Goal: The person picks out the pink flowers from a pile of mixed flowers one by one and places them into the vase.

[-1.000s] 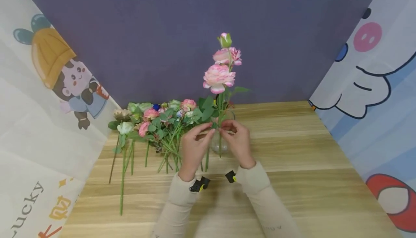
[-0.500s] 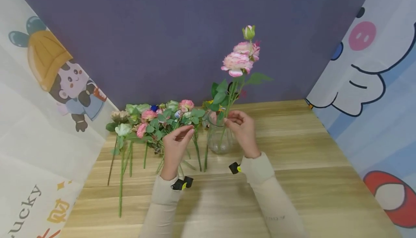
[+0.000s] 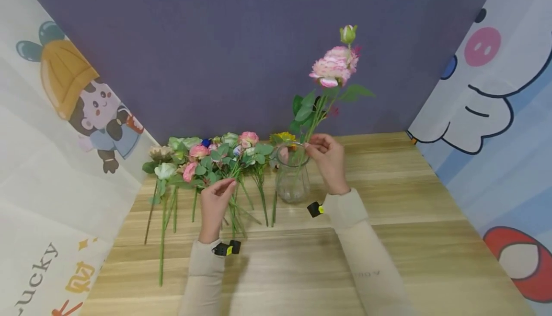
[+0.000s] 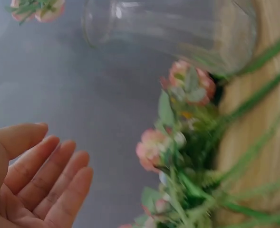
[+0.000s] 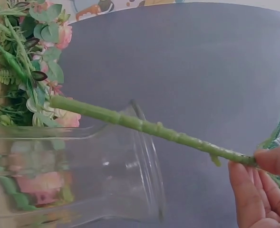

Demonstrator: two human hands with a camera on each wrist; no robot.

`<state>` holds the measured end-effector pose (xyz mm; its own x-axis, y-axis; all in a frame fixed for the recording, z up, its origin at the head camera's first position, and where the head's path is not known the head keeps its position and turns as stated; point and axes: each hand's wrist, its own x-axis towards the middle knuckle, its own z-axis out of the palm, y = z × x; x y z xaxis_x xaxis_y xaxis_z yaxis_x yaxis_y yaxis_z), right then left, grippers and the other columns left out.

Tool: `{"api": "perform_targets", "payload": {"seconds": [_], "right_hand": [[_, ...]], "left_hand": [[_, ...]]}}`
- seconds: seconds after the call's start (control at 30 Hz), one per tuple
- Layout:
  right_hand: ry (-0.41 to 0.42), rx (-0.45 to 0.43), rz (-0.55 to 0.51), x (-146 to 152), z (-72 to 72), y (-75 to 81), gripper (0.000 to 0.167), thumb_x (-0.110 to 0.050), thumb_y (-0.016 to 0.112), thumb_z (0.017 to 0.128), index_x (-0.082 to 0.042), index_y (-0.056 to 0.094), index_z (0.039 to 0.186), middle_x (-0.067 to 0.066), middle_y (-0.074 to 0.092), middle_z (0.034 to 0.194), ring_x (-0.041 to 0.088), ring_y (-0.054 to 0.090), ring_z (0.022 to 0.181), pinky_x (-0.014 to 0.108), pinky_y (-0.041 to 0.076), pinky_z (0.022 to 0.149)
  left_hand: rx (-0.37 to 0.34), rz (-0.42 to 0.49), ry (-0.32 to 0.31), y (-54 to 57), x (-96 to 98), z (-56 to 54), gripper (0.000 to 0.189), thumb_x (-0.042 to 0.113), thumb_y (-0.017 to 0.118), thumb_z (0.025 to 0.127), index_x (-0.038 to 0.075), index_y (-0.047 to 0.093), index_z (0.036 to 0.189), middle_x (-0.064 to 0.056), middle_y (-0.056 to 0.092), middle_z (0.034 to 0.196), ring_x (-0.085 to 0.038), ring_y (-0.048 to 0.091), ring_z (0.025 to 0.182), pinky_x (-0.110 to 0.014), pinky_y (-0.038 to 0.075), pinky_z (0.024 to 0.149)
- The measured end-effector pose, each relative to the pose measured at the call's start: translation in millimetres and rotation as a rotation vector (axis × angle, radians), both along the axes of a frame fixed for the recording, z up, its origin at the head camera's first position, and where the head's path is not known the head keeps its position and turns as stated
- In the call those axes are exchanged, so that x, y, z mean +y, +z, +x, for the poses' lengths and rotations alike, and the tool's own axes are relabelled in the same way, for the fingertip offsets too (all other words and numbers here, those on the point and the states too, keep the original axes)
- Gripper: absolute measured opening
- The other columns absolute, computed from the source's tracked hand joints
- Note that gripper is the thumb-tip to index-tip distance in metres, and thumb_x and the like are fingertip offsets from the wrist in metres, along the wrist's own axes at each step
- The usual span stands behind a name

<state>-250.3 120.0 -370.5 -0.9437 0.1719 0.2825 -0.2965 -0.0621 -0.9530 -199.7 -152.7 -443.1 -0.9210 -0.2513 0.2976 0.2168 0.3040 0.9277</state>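
Pink flower in right fingers; vase nearby

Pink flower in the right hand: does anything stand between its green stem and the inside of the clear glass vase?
Apparently only the side of the clear glass vase: in the right wrist view, the green stem of the pink flower ends outside the glass. Nothing else visible blocks it.
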Motion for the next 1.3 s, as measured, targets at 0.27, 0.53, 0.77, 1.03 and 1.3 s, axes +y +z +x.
{"api": "perform_targets", "payload": {"seconds": [0.27,0.53,0.77,1.03,1.3], "right_hand": [[0.000,-0.025,-0.114,6,-13.0,4.5,0.020,0.009,0.065,0.082,0.007,0.057,0.100,0.005,0.060,0.087,0.009,0.062,0.072,0.022,0.055,0.063],[0.017,-0.035,-0.214,11,-23.5,10.4,0.017,0.007,0.065,0.083,-0.002,0.057,0.095,0.006,0.059,0.087,0.012,0.061,0.070,0.020,0.054,0.062],[-0.015,-0.035,-0.251,11,-29.3,14.2,0.018,0.008,0.067,0.081,-0.005,0.059,0.092,0.006,0.059,0.087,0.011,0.061,0.069,0.021,0.054,0.063],[-0.023,0.008,-0.335,9,-33.0,17.0,0.019,0.014,0.064,0.080,0.006,0.057,0.095,0.005,0.060,0.083,0.011,0.061,0.066,0.020,0.054,0.061],[-0.041,0.022,-0.343,11,-35.2,19.1,0.020,0.012,0.065,0.080,-0.006,0.060,0.087,0.006,0.061,0.083,0.012,0.062,0.068,0.022,0.055,0.062]], "left_hand": [[-0.098,-0.073,0.078,-25.5,-19.0,0.1,0.020,0.015,0.068,0.087,0.002,0.072,0.102,-0.015,0.070,0.097,-0.016,0.065,0.079,-0.016,0.049,0.061],[-0.174,-0.150,0.164,-39.1,-29.8,-0.2,0.021,0.009,0.067,0.086,-0.005,0.069,0.102,-0.020,0.069,0.094,-0.032,0.067,0.084,-0.022,0.051,0.064],[-0.212,-0.216,0.210,-46.7,-35.7,-4.5,0.020,0.010,0.068,0.085,-0.003,0.071,0.099,-0.020,0.070,0.091,-0.032,0.067,0.084,-0.032,0.053,0.063],[-0.209,-0.251,0.203,-50.8,-38.7,-6.9,0.019,0.011,0.067,0.086,-0.003,0.071,0.099,-0.020,0.070,0.090,-0.032,0.066,0.081,-0.028,0.050,0.057],[-0.242,-0.298,0.211,-52.5,-39.3,-10.8,0.020,0.014,0.067,0.086,-0.003,0.071,0.097,-0.021,0.069,0.088,-0.031,0.065,0.073,-0.030,0.048,0.054]]}}
